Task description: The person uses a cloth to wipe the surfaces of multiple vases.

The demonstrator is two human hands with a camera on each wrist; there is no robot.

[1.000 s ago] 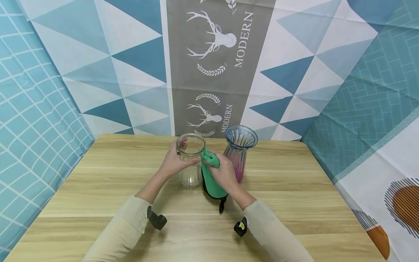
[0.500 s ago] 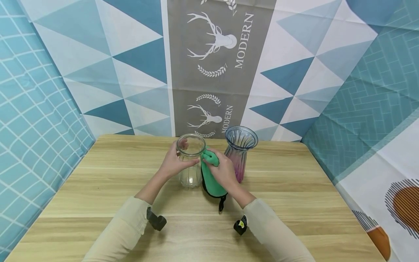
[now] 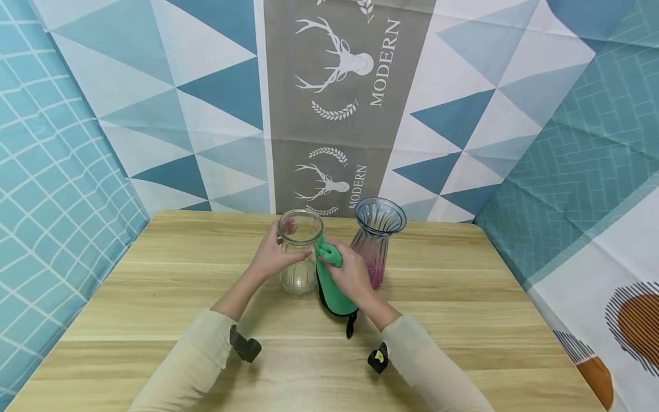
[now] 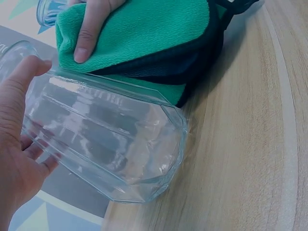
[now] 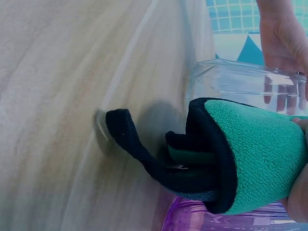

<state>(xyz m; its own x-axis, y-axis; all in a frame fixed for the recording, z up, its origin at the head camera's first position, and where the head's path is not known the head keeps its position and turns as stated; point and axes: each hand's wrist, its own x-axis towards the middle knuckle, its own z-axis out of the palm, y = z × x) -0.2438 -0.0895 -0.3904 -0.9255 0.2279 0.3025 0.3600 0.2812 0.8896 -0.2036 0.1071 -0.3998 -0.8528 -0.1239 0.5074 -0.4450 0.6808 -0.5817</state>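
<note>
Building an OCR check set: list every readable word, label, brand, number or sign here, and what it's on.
"MODERN": upper print, grey backdrop panel, sideways
"MODERN": smaller lower print, same panel
Yellow mark on black wrist device: too small to read
None legible on clear glass jar, green cloth or vase

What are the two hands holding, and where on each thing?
The left hand holds the clear glass jar around its upper part; the right hand grips the green cloth by its upper end.

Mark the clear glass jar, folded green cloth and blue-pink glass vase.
Clear glass jar (image 4: 103, 127), left wrist view: side wall.
Folded green cloth (image 5: 262, 156), right wrist view: green face.
Blue-pink glass vase (image 3: 376, 246), head view: fluted body.
</note>
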